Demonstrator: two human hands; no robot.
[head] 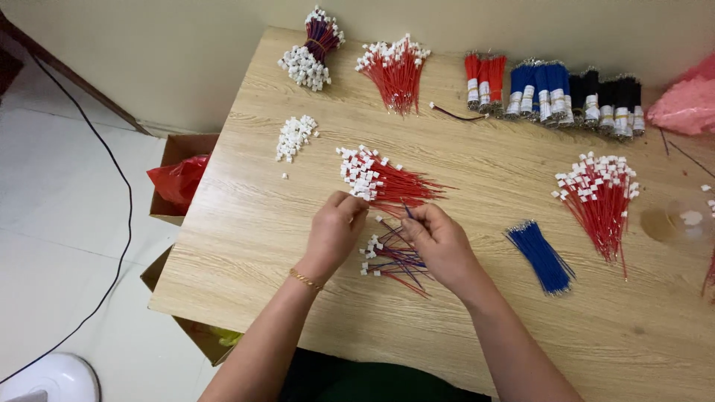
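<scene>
Table edge: the wooden table ends just left of the left hand; its near edge runs under both forearms.
Open room: bare wood lies between the hands and the loose blue wires, and ahead toward the taped wire bundles.
Wire look: thin red wires with white plug housings, fanned in a pile.
Left hand: fingers pinched on a white connector at the pile's near end.
Right hand: fingertips closed on a thin blue wire, just beside the left.
Finished pieces: red-and-blue leads lie between and below the hands.

open brown cardboard box left of table, red plastic bag inside, pink bag far right
</scene>
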